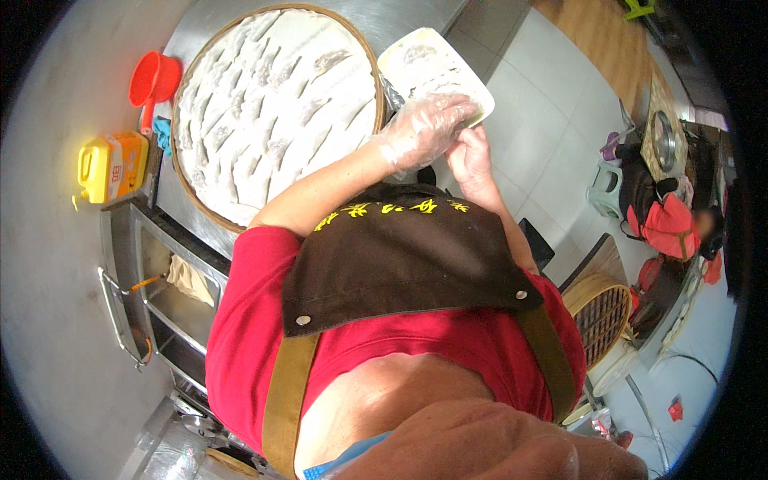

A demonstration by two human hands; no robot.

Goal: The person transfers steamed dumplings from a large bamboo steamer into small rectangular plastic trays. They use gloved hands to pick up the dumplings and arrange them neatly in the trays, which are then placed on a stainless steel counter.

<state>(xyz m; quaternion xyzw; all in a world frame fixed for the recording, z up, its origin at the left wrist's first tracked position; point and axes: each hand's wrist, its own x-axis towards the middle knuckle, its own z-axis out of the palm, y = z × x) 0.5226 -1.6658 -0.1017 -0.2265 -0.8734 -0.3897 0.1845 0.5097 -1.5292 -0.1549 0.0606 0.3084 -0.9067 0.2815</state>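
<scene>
In a thin clear plastic glove, my left hand (pixel 429 129) lies over the near end of a white tub (pixel 480 75), its fingers partly inside. The tub holds a pale, lumpy paste. My right hand (pixel 471 156) is bare, its fingers curled against the tub's near corner, just below the gloved fingers. To the left is a large round tray with a wooden rim (pixel 179 171). Rows of white, elongated dough pieces (pixel 276 114) cover it, some with darker filling showing through. The gloved fingertips are partly hidden, so their hold is unclear.
The tray rests on a metal worktop (pixel 192 30). Left of it are a red dipper (pixel 153 78), a blue cloth (pixel 162 133) and a yellow jug (pixel 114 168). Tiled floor (pixel 528 102) lies to the right, with a green stool (pixel 605 189), a bamboo steamer (pixel 603 312) and a person in red (pixel 666 228).
</scene>
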